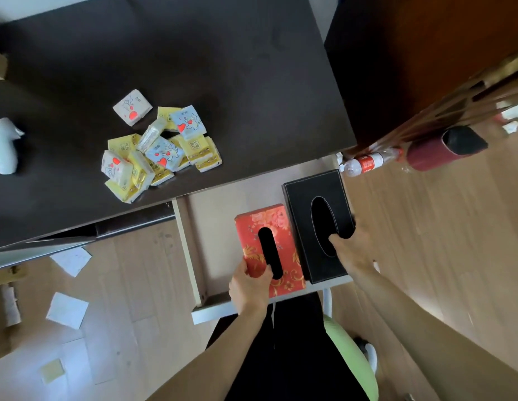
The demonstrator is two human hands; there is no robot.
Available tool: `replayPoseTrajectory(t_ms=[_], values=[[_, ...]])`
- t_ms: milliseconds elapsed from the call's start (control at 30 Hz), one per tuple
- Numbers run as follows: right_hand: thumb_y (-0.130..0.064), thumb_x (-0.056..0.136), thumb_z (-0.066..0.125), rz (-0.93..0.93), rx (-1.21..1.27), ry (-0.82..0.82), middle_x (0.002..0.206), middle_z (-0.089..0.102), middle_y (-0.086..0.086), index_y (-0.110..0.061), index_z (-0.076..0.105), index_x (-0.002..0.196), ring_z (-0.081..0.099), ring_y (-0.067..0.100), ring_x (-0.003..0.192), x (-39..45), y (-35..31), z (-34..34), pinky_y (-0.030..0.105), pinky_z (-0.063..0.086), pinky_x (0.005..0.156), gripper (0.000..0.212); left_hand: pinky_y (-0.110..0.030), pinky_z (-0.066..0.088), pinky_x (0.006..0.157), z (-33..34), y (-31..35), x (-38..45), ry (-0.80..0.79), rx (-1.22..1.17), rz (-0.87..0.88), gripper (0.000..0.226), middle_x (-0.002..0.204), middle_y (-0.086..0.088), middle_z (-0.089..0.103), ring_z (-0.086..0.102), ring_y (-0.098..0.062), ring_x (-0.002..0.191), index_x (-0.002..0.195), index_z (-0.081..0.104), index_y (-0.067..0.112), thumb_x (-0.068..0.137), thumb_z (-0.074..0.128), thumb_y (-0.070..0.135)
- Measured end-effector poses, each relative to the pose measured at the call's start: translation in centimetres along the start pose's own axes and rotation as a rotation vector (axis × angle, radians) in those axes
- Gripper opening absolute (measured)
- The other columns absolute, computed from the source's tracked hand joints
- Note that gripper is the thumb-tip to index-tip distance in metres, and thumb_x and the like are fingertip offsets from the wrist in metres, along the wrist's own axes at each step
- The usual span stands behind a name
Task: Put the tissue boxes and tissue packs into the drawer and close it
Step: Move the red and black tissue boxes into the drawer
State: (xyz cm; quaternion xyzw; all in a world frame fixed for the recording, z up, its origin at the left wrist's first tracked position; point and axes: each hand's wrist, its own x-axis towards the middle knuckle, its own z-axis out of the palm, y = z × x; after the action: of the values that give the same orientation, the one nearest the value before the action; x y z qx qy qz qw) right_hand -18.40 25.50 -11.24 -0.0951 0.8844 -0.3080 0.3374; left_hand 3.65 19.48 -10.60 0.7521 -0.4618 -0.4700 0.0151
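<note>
The pale wooden drawer (191, 250) is pulled out under the dark desk. Inside it, a red floral tissue box (281, 224) lies beside a black leather tissue box (304, 195) on its right. My left hand (249, 287) grips the near end of the red box, thumb at its slot. My right hand (353, 250) holds the black box, with its thumb in the oval opening. A heap of several small tissue packs (153, 149), yellow, white and blue, lies on the desk top to the left.
A white bundle (4, 146) rests at the desk's left edge. A plastic bottle (367, 162) and a dark red roll (446, 150) lie by a wooden chair at right. Paper sheets (67, 309) are scattered on the wood floor. A green seat (353, 357) is under me.
</note>
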Motion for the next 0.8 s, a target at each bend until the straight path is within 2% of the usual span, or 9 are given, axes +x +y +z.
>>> replayPoseTrajectory(t_ms=[100, 200, 267, 367, 467, 567, 633, 700, 800], values=[[-0.007, 0.073, 0.076, 0.006, -0.043, -0.041, 0.094, 0.073, -0.008, -0.02, 0.065, 0.112, 0.07, 0.007, 0.086, 0.9, 0.4, 1.7, 0.023, 0.056, 0.072, 0.042, -0.031, 0.059, 0.076, 0.2, -0.6, 1.3, -0.007, 0.008, -0.027, 0.03, 0.089, 0.016, 0.072, 0.068, -0.005, 0.08, 0.101, 0.067, 0.033, 0.076, 0.08, 0.043], [-0.01, 0.075, 0.076, 0.041, -0.1, -0.09, 0.096, 0.069, -0.008, -0.021, 0.063, 0.109, 0.068, 0.012, 0.087, 1.8, 0.7, 3.6, 0.02, 0.046, 0.064, 0.038, -0.017, 0.044, 0.052, -0.2, -1.2, 3.1, 0.02, 0.025, -0.071, 0.019, 0.071, 0.022, 0.069, 0.064, 0.004, 0.064, 0.085, 0.066, 0.036, 0.073, 0.08, 0.041], [-0.007, 0.077, 0.075, 0.035, -0.127, -0.113, 0.097, 0.068, -0.007, -0.021, 0.06, 0.111, 0.068, 0.018, 0.091, 2.1, 1.4, 4.9, 0.025, 0.05, 0.068, 0.039, -0.018, 0.042, 0.049, -0.3, -1.7, 4.4, 0.032, 0.04, -0.089, 0.018, 0.065, 0.02, 0.068, 0.064, 0.002, 0.06, 0.079, 0.066, 0.033, 0.072, 0.082, 0.039], [-0.006, 0.082, 0.073, 0.0, -0.199, -0.117, 0.107, 0.067, 0.004, -0.016, 0.056, 0.116, 0.067, 0.026, 0.098, 2.1, 1.8, 5.8, 0.04, 0.057, 0.083, 0.04, -0.025, 0.054, 0.061, -0.3, -2.6, 5.5, 0.016, 0.089, -0.062, 0.032, 0.081, 0.016, 0.071, 0.068, -0.005, 0.073, 0.096, 0.068, 0.026, 0.073, 0.08, 0.044], [-0.014, 0.082, 0.076, -0.05, -0.286, -0.112, 0.115, 0.064, 0.008, -0.013, 0.055, 0.121, 0.064, 0.03, 0.108, 2.3, 1.3, 5.6, 0.045, 0.057, 0.089, 0.045, -0.039, 0.058, 0.08, -0.3, -3.2, 5.5, -0.01, 0.112, -0.041, 0.055, 0.1, 0.011, 0.07, 0.068, -0.014, 0.09, 0.121, 0.062, 0.024, 0.075, 0.076, 0.052], [-0.019, 0.08, 0.082, -0.256, -0.446, -0.047, 0.142, 0.053, 0.015, -0.008, 0.042, 0.146, 0.05, 0.032, 0.132, 3.4, -0.4, 5.5, 0.045, 0.048, 0.108, 0.078, -0.038, 0.058, 0.08, -0.8, -2.9, 5.8, -0.033, 0.083, -0.033, 0.059, 0.098, 0.015, 0.07, 0.067, -0.01, 0.089, 0.124, 0.059, 0.027, 0.075, 0.076, 0.054], [-0.018, 0.08, 0.083, -0.422, -0.538, -0.031, 0.156, 0.042, 0.016, -0.007, 0.029, 0.155, 0.04, 0.033, 0.144, 4.8, -2.2, 5.6, 0.043, 0.041, 0.115, 0.093, -0.037, 0.057, 0.08, -1.1, -2.4, 6.2, -0.046, 0.069, -0.023, 0.063, 0.106, 0.012, 0.07, 0.066, -0.012, 0.093, 0.129, 0.057, 0.028, 0.075, 0.076, 0.055], [-0.019, 0.08, 0.083, -0.561, -0.724, -0.071, 0.164, 0.033, 0.015, -0.007, 0.021, 0.16, 0.033, 0.033, 0.151, 6.5, -3.9, 5.9, 0.042, 0.035, 0.118, 0.102, -0.039, 0.057, 0.084, -1.4, -1.7, 7.0, -0.045, 0.053, 0.011, 0.064, 0.115, 0.008, 0.068, 0.065, -0.015, 0.099, 0.133, 0.054, 0.028, 0.077, 0.076, 0.05], [-0.018, 0.081, 0.082, -0.708, -1.013, -0.226, 0.165, 0.031, 0.017, -0.005, 0.022, 0.16, 0.026, 0.034, 0.154, 8.3, -5.2, 6.5, 0.045, 0.03, 0.123, 0.1, -0.047, 0.057, 0.089, -1.6, -0.3, 8.4, -0.062, 0.046, 0.087, 0.072, 0.121, 0.003, 0.067, 0.066, -0.02, 0.105, 0.14, 0.047, 0.026, 0.077, 0.077, 0.044]])
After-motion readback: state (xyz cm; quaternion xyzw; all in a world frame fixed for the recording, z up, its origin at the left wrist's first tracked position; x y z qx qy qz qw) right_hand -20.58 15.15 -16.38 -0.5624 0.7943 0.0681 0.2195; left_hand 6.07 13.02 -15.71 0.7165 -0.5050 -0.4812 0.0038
